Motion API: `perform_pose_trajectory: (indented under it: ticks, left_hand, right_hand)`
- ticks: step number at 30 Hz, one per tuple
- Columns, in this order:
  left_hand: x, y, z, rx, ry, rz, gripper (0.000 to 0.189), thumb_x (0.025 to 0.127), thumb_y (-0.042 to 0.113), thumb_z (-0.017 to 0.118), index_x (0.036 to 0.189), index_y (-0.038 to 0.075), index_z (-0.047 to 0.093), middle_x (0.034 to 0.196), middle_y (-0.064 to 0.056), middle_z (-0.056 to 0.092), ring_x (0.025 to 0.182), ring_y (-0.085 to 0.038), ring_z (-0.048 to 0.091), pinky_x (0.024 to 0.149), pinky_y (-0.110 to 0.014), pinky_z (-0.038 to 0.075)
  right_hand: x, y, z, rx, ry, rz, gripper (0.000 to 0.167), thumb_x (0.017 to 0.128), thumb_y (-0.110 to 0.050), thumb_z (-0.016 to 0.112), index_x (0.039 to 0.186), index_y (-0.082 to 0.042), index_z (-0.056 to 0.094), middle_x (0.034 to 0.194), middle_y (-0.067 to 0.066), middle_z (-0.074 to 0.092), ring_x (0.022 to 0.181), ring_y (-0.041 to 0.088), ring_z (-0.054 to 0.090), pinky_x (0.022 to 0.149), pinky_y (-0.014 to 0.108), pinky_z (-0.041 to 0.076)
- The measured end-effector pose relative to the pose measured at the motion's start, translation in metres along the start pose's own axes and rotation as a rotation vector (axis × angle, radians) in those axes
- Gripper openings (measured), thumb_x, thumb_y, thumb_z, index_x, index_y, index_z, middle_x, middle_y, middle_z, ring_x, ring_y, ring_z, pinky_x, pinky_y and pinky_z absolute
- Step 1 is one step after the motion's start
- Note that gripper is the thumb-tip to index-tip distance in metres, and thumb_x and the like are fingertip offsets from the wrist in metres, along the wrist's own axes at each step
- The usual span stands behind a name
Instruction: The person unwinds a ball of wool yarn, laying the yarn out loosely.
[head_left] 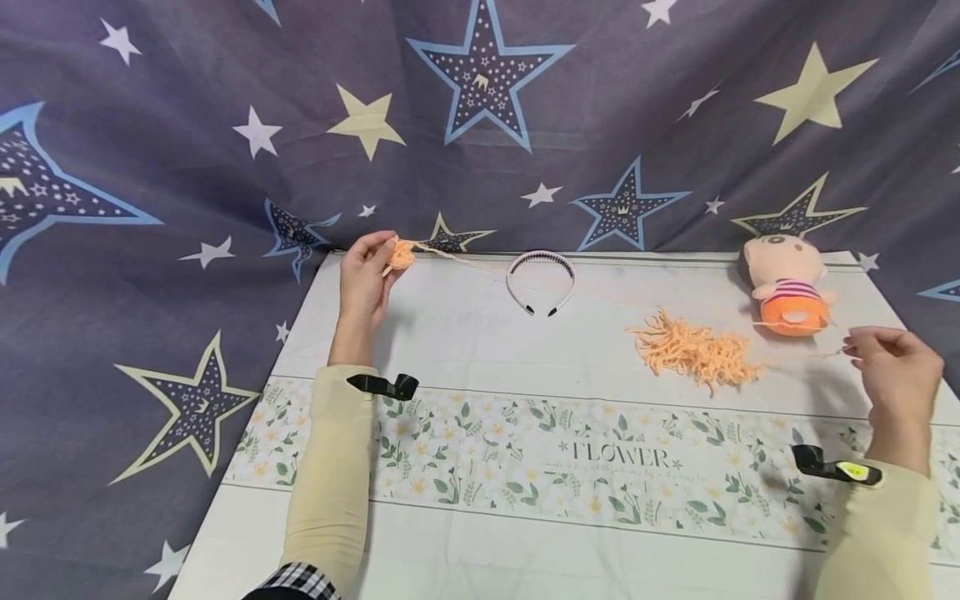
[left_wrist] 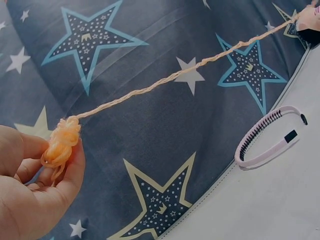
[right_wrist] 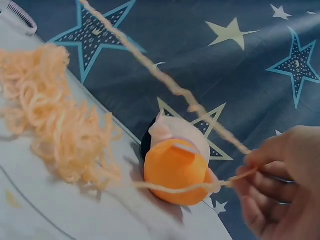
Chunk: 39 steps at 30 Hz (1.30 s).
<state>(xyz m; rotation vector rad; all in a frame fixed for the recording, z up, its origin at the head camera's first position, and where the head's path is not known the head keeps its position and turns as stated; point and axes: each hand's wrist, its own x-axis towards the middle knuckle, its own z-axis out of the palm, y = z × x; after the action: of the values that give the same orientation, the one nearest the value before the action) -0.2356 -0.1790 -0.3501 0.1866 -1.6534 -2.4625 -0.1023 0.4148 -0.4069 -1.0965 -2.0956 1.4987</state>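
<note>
A small bunch of orange yarn (left_wrist: pixel 62 142) is pinched between the thumb and fingers of my left hand (head_left: pixel 365 275), raised at the far left of the table. From it a twisted strand of yarn (left_wrist: pixel 165 80) runs taut across to the right. My right hand (head_left: pixel 896 367) pinches that yarn at the right side, in front of the plush toy (head_left: pixel 795 321). A second length leads from the right fingertips down to a loose heap of curly orange yarn (head_left: pixel 693 350) on the table. In the right wrist view this lower length crosses the toy's orange bottom (right_wrist: pixel 175 172).
A pale pink headband (head_left: pixel 542 257) with black teeth and tips lies at the table's back edge, below the stretched strand. A white cloth with a flowered band (head_left: pixel 495 467) covers the table (head_left: pixel 465 350). Behind hangs a dark star-patterned curtain (head_left: pixel 465 183).
</note>
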Motion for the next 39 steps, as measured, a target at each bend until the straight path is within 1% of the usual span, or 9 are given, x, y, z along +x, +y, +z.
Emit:
perform_pose_trajectory:
  ticks: [5, 11, 15, 18, 21, 29, 31, 36, 39]
  left_hand:
    - [0.0, -0.001, 0.0, 0.003, -0.009, 0.008, 0.019, 0.096, 0.005, 0.055, 0.113, -0.001, 0.057, 0.104, -0.005, 0.053, 0.085, -0.012, 0.058, 0.074, -0.021, 0.059]
    - [0.001, -0.001, 0.002, -0.036, -0.006, 0.002, 0.012, 0.095, 0.002, 0.056, 0.107, 0.001, 0.06, 0.099, -0.005, 0.054, 0.081, -0.012, 0.059, 0.071, -0.02, 0.06]
    - [0.0, -0.001, 0.003, -0.053, -0.008, 0.0, 0.01, 0.094, 0.001, 0.057, 0.104, 0.001, 0.06, 0.097, -0.005, 0.054, 0.078, -0.012, 0.06, 0.068, -0.019, 0.06]
    - [0.0, 0.0, 0.004, -0.057, -0.017, -0.003, 0.01, 0.094, 0.001, 0.057, 0.104, 0.0, 0.06, 0.096, -0.005, 0.054, 0.078, -0.012, 0.06, 0.067, -0.019, 0.06]
    - [-0.001, 0.001, 0.004, -0.056, -0.02, -0.003, 0.01, 0.094, 0.001, 0.057, 0.103, 0.001, 0.06, 0.096, -0.005, 0.054, 0.078, -0.013, 0.06, 0.067, -0.019, 0.06]
    - [-0.004, -0.001, 0.009, 0.009, -0.055, 0.008, 0.012, 0.095, 0.004, 0.057, 0.107, 0.002, 0.06, 0.101, -0.005, 0.056, 0.081, -0.011, 0.059, 0.067, -0.018, 0.058]
    - [-0.007, -0.003, 0.012, 0.014, -0.069, 0.004, 0.012, 0.094, 0.004, 0.057, 0.106, 0.002, 0.06, 0.099, -0.005, 0.056, 0.08, -0.011, 0.058, 0.066, -0.017, 0.058]
    - [-0.011, -0.009, 0.02, 0.029, -0.107, -0.003, 0.008, 0.094, 0.002, 0.057, 0.099, 0.006, 0.062, 0.09, -0.002, 0.054, 0.077, -0.01, 0.058, 0.064, -0.017, 0.058]
    - [-0.012, -0.011, 0.023, 0.044, -0.118, -0.004, 0.008, 0.095, 0.002, 0.057, 0.099, 0.006, 0.062, 0.088, -0.002, 0.052, 0.076, -0.01, 0.057, 0.065, -0.017, 0.058]
  right_hand:
    - [-0.002, 0.009, 0.002, -0.273, -0.232, -0.123, 0.01, 0.099, -0.029, 0.048, 0.096, -0.026, 0.057, 0.069, -0.03, 0.05, 0.069, -0.007, 0.05, 0.063, 0.016, 0.042]
    - [-0.007, 0.011, 0.006, -0.478, -0.473, -0.273, 0.047, 0.099, -0.041, 0.047, 0.122, 0.0, 0.053, 0.074, -0.03, 0.05, 0.077, 0.0, 0.05, 0.066, 0.029, 0.041]
    - [-0.011, 0.007, 0.009, -0.547, -0.57, -0.285, 0.055, 0.099, -0.043, 0.044, 0.129, 0.003, 0.049, 0.1, -0.005, 0.063, 0.092, 0.022, 0.056, 0.073, 0.039, 0.046]
    - [-0.017, 0.002, 0.01, -0.58, -0.579, -0.302, 0.057, 0.1, -0.042, 0.043, 0.13, 0.006, 0.047, 0.12, 0.025, 0.055, 0.102, 0.039, 0.053, 0.074, 0.047, 0.047]
    - [-0.026, -0.008, 0.012, -0.596, -0.551, -0.362, 0.057, 0.1, -0.041, 0.044, 0.128, 0.008, 0.049, 0.118, 0.033, 0.054, 0.1, 0.041, 0.053, 0.069, 0.043, 0.047]
    - [-0.051, -0.041, 0.046, -0.506, -0.422, -0.544, 0.043, 0.098, -0.035, 0.052, 0.119, 0.001, 0.06, 0.112, 0.024, 0.062, 0.083, 0.008, 0.053, 0.061, 0.024, 0.044]
    - [-0.057, -0.047, 0.06, -0.477, -0.417, -0.569, 0.039, 0.098, -0.034, 0.051, 0.119, -0.002, 0.061, 0.112, 0.022, 0.063, 0.084, 0.008, 0.053, 0.063, 0.023, 0.044]
    - [-0.075, -0.065, 0.096, -0.384, -0.447, -0.633, 0.036, 0.098, -0.033, 0.053, 0.119, -0.005, 0.061, 0.114, 0.019, 0.063, 0.101, 0.028, 0.058, 0.074, 0.028, 0.045]
    - [-0.085, -0.076, 0.12, -0.305, -0.47, -0.688, 0.033, 0.097, -0.029, 0.056, 0.117, -0.005, 0.062, 0.113, 0.017, 0.065, 0.102, 0.026, 0.06, 0.079, 0.024, 0.047]
